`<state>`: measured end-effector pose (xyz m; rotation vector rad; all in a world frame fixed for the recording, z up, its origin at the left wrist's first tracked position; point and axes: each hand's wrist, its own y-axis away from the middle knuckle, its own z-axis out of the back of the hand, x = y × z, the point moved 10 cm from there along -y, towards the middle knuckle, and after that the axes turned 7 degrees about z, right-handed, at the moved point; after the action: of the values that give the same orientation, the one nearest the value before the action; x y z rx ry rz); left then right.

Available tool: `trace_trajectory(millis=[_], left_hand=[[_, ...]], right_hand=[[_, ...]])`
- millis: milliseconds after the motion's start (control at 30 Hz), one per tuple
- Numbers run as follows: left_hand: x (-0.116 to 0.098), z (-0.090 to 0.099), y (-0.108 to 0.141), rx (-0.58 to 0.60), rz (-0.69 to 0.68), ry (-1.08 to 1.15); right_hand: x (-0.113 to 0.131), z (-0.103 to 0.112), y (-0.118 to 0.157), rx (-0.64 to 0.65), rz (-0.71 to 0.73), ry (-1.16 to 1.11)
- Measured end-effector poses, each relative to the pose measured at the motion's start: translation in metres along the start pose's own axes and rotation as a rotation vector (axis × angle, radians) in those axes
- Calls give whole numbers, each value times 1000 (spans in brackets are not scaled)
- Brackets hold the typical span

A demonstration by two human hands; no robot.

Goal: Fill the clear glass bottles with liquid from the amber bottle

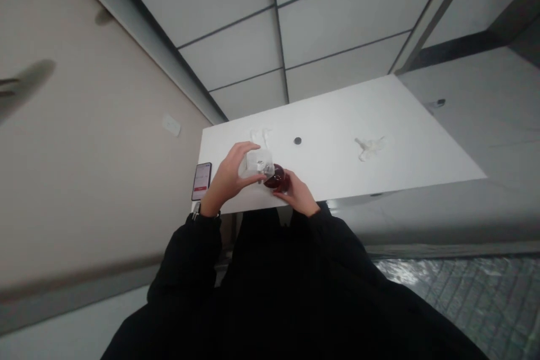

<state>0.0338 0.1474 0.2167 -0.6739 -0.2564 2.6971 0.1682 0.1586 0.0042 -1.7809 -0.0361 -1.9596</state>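
Observation:
My left hand (pixel 230 175) is wrapped round a small clear plastic container (pixel 259 161), which is tilted toward the right. A few small shiny pieces show inside it; they are too small to name. My right hand (pixel 297 194) grips a dark red, glossy round container (pixel 276 176) from its right side. The container's rim sits right by the lower right edge of the clear one, and I cannot tell whether they touch. Both are held over the front part of the white table (pixel 329 171).
A phone (pixel 201 181) with a lit screen lies at the table's left end. Small white items (pixel 265 136) lie behind my left hand. Farther right are a dark round disc (pixel 297 140) and a crumpled whitish piece (pixel 370 148). A wall stands on the left.

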Motion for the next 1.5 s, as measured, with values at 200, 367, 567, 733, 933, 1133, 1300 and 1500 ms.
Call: trace_trajectory(millis=[200,367,567,733,933,1133,1300,1500], left_hand=[[29,-5,34,-237,225,-12],[48,-18,67,-407,390,219],[74,-33,116,-503,520,475],[89,-3,130,-515,493,293],[110,-16,55,-277,430,330],[101,-68,-28,30,226,282],[100,-96,-44,203,130,93],[96,-111,-40,318,76,-90]], right_hand=[[-2,0,-2,45,45,26],[-7,0,-5,73,84,57],[-14,0,-7,77,116,90],[-12,3,-8,59,124,102],[-9,6,-5,53,88,126],[-6,10,3,-25,22,163],[-3,17,13,-150,-20,236],[-6,31,26,-262,-71,309]])
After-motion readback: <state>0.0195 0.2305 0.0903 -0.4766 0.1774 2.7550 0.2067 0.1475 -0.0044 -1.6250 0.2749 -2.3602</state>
